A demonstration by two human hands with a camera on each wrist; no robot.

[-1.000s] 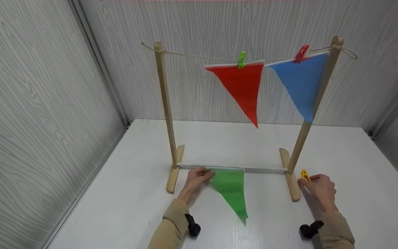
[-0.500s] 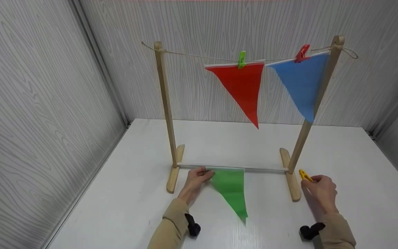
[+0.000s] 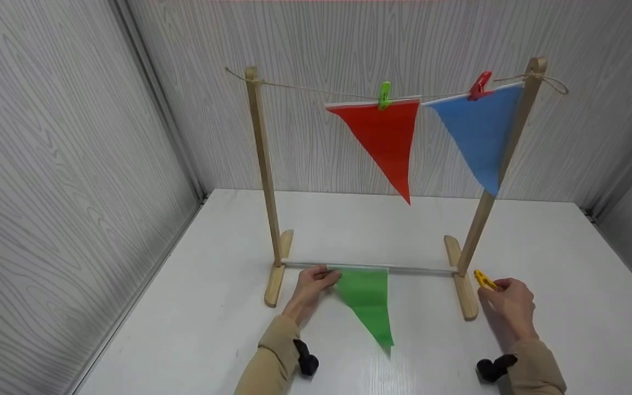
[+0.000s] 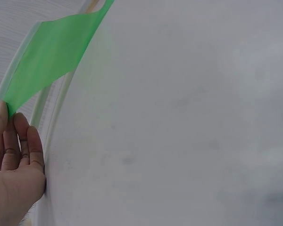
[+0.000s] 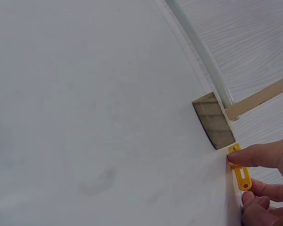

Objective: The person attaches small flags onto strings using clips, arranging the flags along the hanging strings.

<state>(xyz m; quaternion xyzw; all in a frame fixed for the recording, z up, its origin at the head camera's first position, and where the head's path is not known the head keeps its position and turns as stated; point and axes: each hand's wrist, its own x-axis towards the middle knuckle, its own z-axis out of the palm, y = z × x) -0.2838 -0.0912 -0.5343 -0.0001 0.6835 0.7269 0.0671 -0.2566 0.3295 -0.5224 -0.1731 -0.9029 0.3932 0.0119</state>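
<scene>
My left hand (image 3: pixel 310 288) pinches the top left corner of a green triangular pennant (image 3: pixel 368 299) between thumb and fingers. Its white-edged top lies along the low crossbar in the head view, and its tip points toward me. In the left wrist view the pennant (image 4: pixel 54 54) stretches away from the thumb. To the right of the stand, my right hand (image 3: pixel 511 304) holds a small yellow clothespin (image 3: pixel 483 278) by thumb and fingers, beside the right foot. The right wrist view shows the clothespin (image 5: pixel 240 172) under the thumb, close to the end of the wooden foot (image 5: pixel 214 120).
A string (image 3: pixel 316 89) runs between two wooden posts. From it hang a red pennant (image 3: pixel 387 137) with a green clothespin (image 3: pixel 384 95) and a blue pennant (image 3: pixel 478 131) with a red clothespin (image 3: pixel 479 86). A pale crossbar (image 3: pixel 420 269) joins the feet on the white table (image 3: pixel 195 329).
The yellow clothespin has turned in my right fingers, its upper end tipping to the left, and that hand has shifted slightly right. My left hand and the green pennant stay put.
</scene>
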